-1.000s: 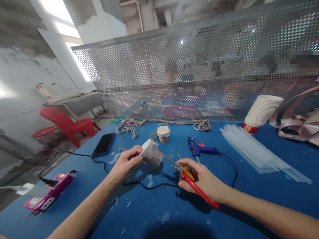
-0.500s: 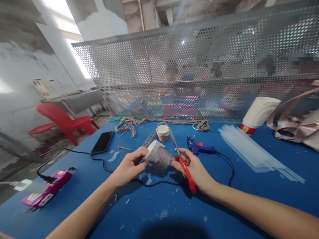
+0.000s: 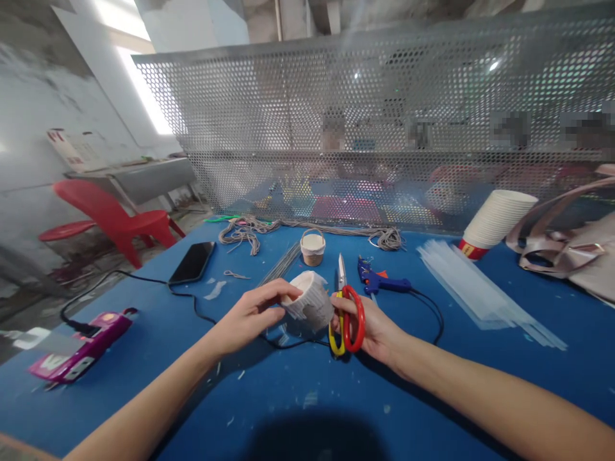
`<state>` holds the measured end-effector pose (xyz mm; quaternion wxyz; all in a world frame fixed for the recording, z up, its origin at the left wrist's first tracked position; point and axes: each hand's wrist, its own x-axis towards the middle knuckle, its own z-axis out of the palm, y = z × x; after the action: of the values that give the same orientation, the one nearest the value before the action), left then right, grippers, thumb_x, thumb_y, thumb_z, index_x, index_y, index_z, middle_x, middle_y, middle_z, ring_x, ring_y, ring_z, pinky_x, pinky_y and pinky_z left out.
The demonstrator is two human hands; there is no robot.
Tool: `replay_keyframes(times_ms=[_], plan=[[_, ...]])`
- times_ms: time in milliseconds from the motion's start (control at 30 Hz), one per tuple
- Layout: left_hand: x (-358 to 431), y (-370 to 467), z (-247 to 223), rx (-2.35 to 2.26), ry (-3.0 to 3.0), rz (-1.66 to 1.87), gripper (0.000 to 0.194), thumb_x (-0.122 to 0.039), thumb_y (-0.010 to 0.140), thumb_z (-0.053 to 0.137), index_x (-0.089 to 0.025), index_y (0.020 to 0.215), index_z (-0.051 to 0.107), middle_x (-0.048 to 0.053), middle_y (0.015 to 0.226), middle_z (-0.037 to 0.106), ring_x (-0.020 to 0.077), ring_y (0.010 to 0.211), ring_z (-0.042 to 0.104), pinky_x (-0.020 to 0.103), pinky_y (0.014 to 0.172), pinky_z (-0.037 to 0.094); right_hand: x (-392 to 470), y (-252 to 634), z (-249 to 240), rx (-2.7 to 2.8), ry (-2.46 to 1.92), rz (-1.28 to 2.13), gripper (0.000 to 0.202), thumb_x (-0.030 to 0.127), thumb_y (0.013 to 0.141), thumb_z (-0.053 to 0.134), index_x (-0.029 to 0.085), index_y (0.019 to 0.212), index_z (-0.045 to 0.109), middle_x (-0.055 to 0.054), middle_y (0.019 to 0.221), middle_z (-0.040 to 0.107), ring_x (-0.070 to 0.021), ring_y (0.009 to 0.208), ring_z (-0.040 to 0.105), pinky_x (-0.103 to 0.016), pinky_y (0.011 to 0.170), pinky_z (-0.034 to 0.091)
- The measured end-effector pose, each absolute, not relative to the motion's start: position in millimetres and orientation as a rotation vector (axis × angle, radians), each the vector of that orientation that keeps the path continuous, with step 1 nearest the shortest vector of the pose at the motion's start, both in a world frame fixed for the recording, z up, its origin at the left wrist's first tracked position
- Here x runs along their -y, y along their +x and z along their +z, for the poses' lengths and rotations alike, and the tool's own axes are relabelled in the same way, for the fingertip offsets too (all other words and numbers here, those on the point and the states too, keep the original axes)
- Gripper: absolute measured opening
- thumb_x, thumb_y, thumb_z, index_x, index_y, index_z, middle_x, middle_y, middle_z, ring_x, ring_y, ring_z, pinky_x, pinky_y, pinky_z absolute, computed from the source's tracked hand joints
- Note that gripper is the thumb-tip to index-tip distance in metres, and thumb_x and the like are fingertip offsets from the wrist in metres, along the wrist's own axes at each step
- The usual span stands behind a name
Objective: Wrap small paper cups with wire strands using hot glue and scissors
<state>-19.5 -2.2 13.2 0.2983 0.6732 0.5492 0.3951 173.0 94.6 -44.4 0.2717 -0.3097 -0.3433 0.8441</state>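
A small white cup [image 3: 311, 306], its side covered in pale cord-like strips, is tilted above the table with its mouth toward the left. My left hand [image 3: 257, 314] grips its rim, fingers over the edge and thumb at the side. My right hand [image 3: 377, 326] holds scissors [image 3: 353, 320] with red and yellow handles, blades pointing away from me. Right fingertips also touch the base end of the cup. Beyond it stands a tiny bucket [image 3: 313, 251] with a handle and pale rim. A blue glue gun [image 3: 384, 282] lies right of the scissors.
Grey cords [image 3: 240, 234] and thin straight rods [image 3: 281, 264] lie behind. At left are a phone [image 3: 193, 262] and a purple power strip [image 3: 84, 349]. Translucent sheets [image 3: 473, 282], stacked paper cups [image 3: 497, 221] and a bag [image 3: 576, 250] are at right. A perforated metal screen [image 3: 298, 128] borders the table.
The scissors have turned in my right hand, and both handle loops now show. The cup has tipped so more of its opening faces up. The whole view has shifted slightly.
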Motion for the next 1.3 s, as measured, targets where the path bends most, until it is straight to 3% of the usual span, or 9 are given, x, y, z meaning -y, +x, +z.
replay_keyframes(times_ms=[133,267,467,733,900,1067,1233,1300], plan=[[1.4,-13.4,15.5,-1.492,1.711,1.016,0.025,-0.034,0.084,0.052,-0.016,0.084,0.069,0.004,0.082,0.063,0.0138,0.065,0.054,0.023,0.060,0.046,-98.2,173.7,-46.1,0.930,-0.842,2.287,0.032,0.027,0.058,0.084,0.014,0.070,0.058,0.003,0.053,0.059,-0.0075,0.043,0.053,-0.020,0.047,0.045],[2.0,-5.7,14.0,-1.548,1.711,0.991,0.021,-0.034,0.080,0.058,-0.017,0.074,0.069,0.001,0.074,0.061,0.0102,0.056,0.048,0.020,0.050,0.039,-100.5,172.6,-50.4,0.915,-0.877,2.319,0.026,0.022,0.061,0.081,0.014,0.067,0.057,0.004,0.052,0.057,-0.0068,0.042,0.051,-0.019,0.046,0.044],[2.4,2.1,14.6,-1.632,1.566,1.002,0.023,-0.035,0.079,0.056,-0.017,0.073,0.069,-0.004,0.054,0.052,0.0090,0.046,0.041,0.020,0.043,0.033,-101.8,171.8,-53.1,0.881,-0.910,2.379,0.021,0.018,0.068,0.075,0.013,0.062,0.056,0.003,0.049,0.056,-0.0060,0.040,0.050,-0.017,0.045,0.044],[0.2,2.3,9.2,-1.667,1.693,0.921,0.016,-0.028,0.072,0.063,-0.017,0.082,0.068,-0.002,0.073,0.058,0.0121,0.064,0.049,0.021,0.058,0.042,-108.2,173.3,-55.3,0.898,-0.909,2.375,0.020,0.016,0.069,0.075,0.014,0.064,0.055,0.003,0.051,0.057,-0.0068,0.041,0.051,-0.018,0.045,0.044],[1.7,-0.5,7.6,-1.610,1.782,0.837,0.041,-0.017,0.070,0.058,-0.021,0.111,0.062,0.000,0.091,0.063,0.0115,0.065,0.049,0.022,0.061,0.043,-112.5,174.2,-55.8,0.927,-0.891,2.354,0.019,0.016,0.070,0.073,0.014,0.065,0.055,0.003,0.049,0.055,-0.0079,0.041,0.051,-0.019,0.045,0.045],[-0.3,4.5,6.1,-1.597,1.649,0.899,0.030,-0.027,0.075,0.059,-0.021,0.104,0.064,0.002,0.092,0.064,0.0155,0.074,0.056,0.024,0.062,0.047,-110.0,173.7,-53.3,0.966,-0.871,2.300,0.019,0.018,0.070,0.074,0.015,0.066,0.055,0.002,0.052,0.057,-0.0087,0.043,0.052,-0.020,0.047,0.046],[0.9,0.8,8.1,-1.526,1.607,0.841,0.050,-0.017,0.070,0.060,-0.022,0.119,0.058,0.002,0.100,0.064,0.0105,0.061,0.053,0.023,0.059,0.047,-106.7,170.6,-46.7,1.002,-0.853,2.214,0.023,0.019,0.066,0.076,0.016,0.065,0.053,0.004,0.051,0.055,-0.0079,0.043,0.050,-0.020,0.045,0.044],[0.4,-3.1,12.7,-1.499,1.532,0.845,0.044,-0.022,0.071,0.062,-0.021,0.116,0.061,0.004,0.103,0.065,0.0108,0.061,0.054,0.024,0.060,0.047,-104.8,170.1,-42.9,1.015,-0.837,2.164,0.026,0.020,0.063,0.077,0.016,0.065,0.051,0.005,0.050,0.053,-0.0065,0.042,0.048,-0.019,0.044,0.043]])
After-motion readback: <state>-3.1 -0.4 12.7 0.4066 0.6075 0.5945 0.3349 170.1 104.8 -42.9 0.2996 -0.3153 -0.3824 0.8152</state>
